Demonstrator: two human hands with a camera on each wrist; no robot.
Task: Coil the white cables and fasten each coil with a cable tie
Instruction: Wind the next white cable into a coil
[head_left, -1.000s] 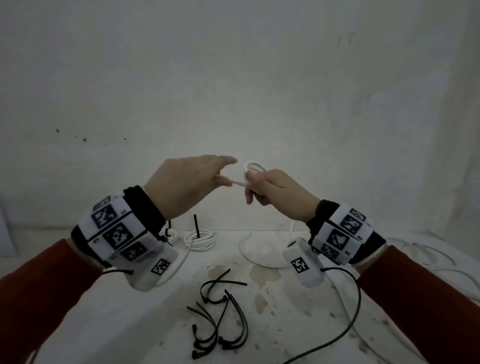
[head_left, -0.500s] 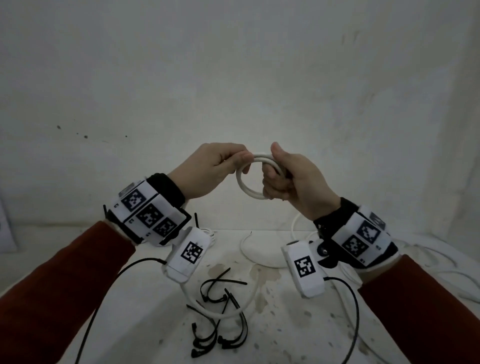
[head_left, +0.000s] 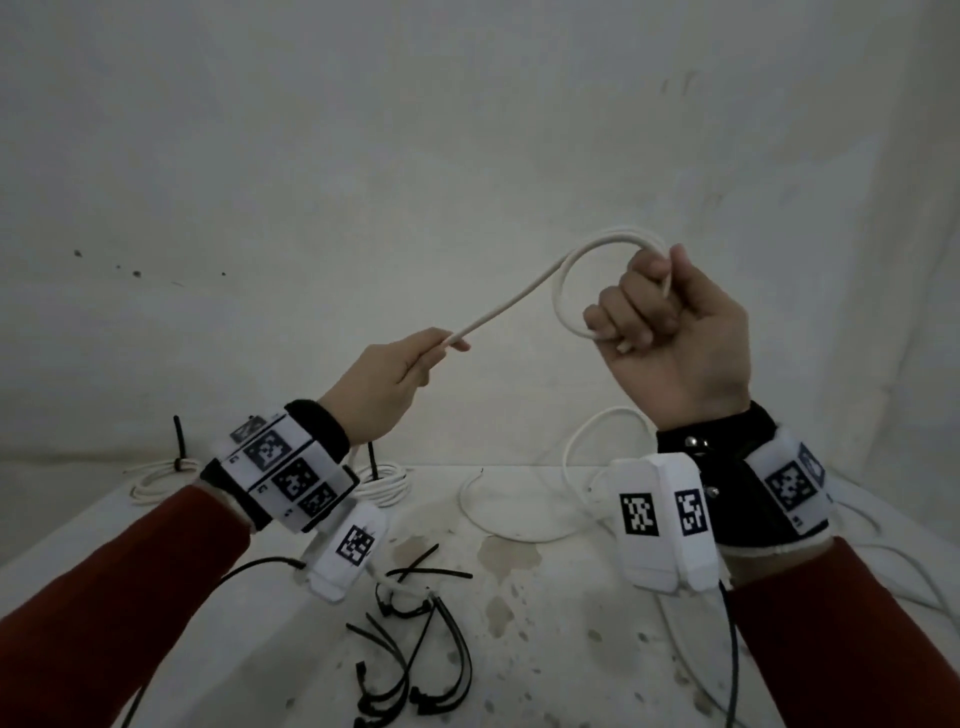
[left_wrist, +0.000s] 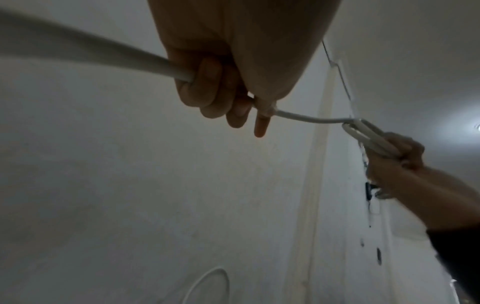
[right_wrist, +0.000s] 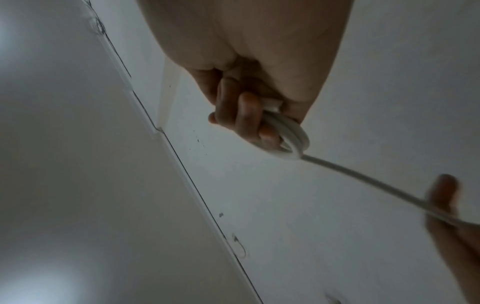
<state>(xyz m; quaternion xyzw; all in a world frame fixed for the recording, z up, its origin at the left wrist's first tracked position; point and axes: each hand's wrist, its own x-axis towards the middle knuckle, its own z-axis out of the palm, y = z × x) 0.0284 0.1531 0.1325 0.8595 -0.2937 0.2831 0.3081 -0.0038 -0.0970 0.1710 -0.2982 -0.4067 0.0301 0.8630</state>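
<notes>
My right hand (head_left: 670, 332) is raised and grips a small coil of white cable (head_left: 571, 275), its fingers curled round the loops (right_wrist: 291, 135). From the coil a straight run of the same cable (head_left: 509, 304) slopes down-left to my left hand (head_left: 395, 379), which pinches it between thumb and fingers (left_wrist: 207, 86). The cable's tail passes out behind the left hand (left_wrist: 78, 49) and down toward the table. Several loose black cable ties (head_left: 410, 654) lie on the table below the hands.
Two tied white coils (head_left: 161, 478) (head_left: 384, 480) with upright black tie ends rest at the back left of the stained white table (head_left: 519, 649). More loose white cable (head_left: 519, 525) lies at the back centre and along the right side (head_left: 909, 566). A white wall stands behind.
The hands, close together on the coil half a second ago, have drawn apart. The left slid down-left along the cable; the right rose to the right with the coil.
</notes>
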